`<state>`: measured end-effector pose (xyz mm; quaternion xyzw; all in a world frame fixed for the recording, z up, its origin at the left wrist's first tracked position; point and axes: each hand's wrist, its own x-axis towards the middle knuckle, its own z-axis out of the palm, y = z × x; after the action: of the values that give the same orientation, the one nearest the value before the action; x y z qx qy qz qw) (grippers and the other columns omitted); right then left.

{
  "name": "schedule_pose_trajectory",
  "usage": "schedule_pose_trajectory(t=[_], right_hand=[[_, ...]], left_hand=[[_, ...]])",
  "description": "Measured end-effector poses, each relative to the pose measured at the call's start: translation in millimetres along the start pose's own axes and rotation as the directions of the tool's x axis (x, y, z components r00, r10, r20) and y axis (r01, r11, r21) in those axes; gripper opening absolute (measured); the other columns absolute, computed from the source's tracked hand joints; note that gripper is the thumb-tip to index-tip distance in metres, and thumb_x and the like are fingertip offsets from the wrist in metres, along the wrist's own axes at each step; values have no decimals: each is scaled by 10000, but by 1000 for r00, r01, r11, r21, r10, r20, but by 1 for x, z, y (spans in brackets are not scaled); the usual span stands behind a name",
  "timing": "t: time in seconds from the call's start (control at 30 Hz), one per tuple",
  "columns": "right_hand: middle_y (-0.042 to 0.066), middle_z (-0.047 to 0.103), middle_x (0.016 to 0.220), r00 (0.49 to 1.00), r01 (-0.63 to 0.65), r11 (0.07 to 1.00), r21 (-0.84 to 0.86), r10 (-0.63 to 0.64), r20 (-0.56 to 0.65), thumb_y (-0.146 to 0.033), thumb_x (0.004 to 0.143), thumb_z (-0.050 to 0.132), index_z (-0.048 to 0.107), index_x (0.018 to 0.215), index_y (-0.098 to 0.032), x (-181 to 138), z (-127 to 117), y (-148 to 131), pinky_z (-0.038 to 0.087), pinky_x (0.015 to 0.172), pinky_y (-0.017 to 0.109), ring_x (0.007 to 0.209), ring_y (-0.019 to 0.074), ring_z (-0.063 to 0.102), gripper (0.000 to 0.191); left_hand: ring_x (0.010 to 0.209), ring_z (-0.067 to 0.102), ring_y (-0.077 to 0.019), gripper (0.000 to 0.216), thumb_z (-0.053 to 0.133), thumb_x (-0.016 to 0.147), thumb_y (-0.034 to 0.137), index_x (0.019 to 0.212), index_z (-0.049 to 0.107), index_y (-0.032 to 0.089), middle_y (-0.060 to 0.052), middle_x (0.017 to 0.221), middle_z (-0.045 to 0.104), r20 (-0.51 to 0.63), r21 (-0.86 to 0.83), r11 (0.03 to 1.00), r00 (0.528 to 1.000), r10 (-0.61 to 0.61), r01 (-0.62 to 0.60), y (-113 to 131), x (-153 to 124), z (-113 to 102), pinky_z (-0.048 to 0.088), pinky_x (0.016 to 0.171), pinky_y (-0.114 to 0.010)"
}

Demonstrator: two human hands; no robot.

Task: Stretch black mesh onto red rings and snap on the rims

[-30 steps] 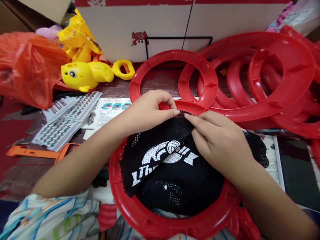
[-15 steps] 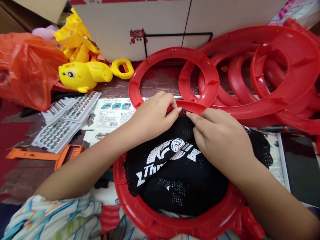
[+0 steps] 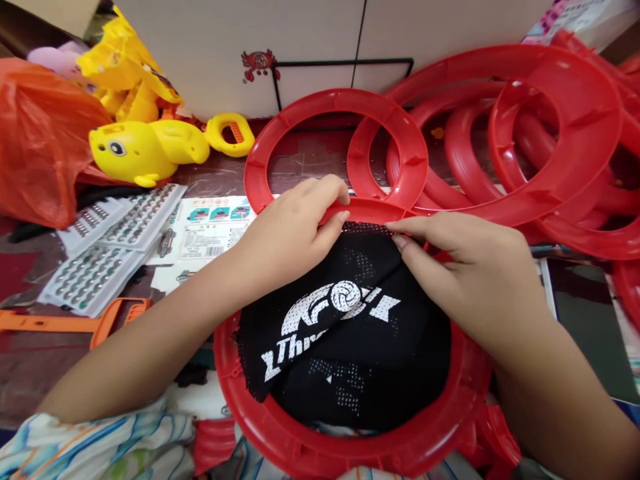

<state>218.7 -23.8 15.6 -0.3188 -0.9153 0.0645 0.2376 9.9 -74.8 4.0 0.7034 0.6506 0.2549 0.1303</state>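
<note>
A black mesh net (image 3: 360, 353) with white lettering and a ball print lies across a large red plastic ring (image 3: 300, 440) in front of me. My left hand (image 3: 300, 230) curls over the ring's far rim, its thumb pressing the net's edge there. Just to the right, my right hand (image 3: 465, 273) pinches the same edge between thumb and index finger. The net's far edge runs along the rim between both hands. Its left corner hangs over the ring's inner side, and a fold crosses the print. My other fingertips are mostly hidden.
Several red rings (image 3: 335, 100) and curved parts stand behind, toward the right. A dark-screened device (image 3: 590, 320) lies at right. On the left are a yellow toy (image 3: 145, 150), an orange bag (image 3: 45, 140), trays of button cells (image 3: 90, 273) and an orange plastic part (image 3: 50, 322).
My right hand has shifted right along the net's edge, now with its thumb showing in a pinch. The net's right part no longer sticks out beyond my right wrist. The view has turned slightly.
</note>
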Motion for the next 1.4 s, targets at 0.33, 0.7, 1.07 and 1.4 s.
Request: schedule_pose_trajectory(t=[0.33,0.7,1.07,1.4], right_hand=[[79,714,831,999,41,995,-89,-43,-18,-99,918,547,776,1031,-127,-4,-1,4,520,703,339,780,214,667,256],[68,630,759,999,47,985,-167,-50,-13,-187,969,465,783,1024,-166,-6,5,9,448,670,316,727,182,567,324],[66,514,674,992,108,917,-385,-72,106,-176,956,432,776,962,-158,-4,12,6,323,643,329,667,186,398,345],[85,595,725,984,118,947,-298,-71,163,-124,912,459,765,957,-142,-3,14,8,373,673,331,716,210,503,309]], left_hand=[[950,623,-203,148,475,955,197,1059,577,168,-79,1057,663,0,39,999,1000,-23,23,4,-2,-1,491,879,-349],[941,617,-202,115,469,948,195,1007,567,189,-64,1027,660,-2,31,999,1000,-17,18,5,-2,0,486,863,-350],[1008,608,-235,296,391,977,197,1182,603,221,-88,1097,616,118,121,992,993,32,-46,0,-2,3,496,870,-378],[921,582,-256,510,312,1005,248,1422,500,475,-79,1038,508,326,287,940,941,86,-185,-9,-8,0,500,760,-372]])
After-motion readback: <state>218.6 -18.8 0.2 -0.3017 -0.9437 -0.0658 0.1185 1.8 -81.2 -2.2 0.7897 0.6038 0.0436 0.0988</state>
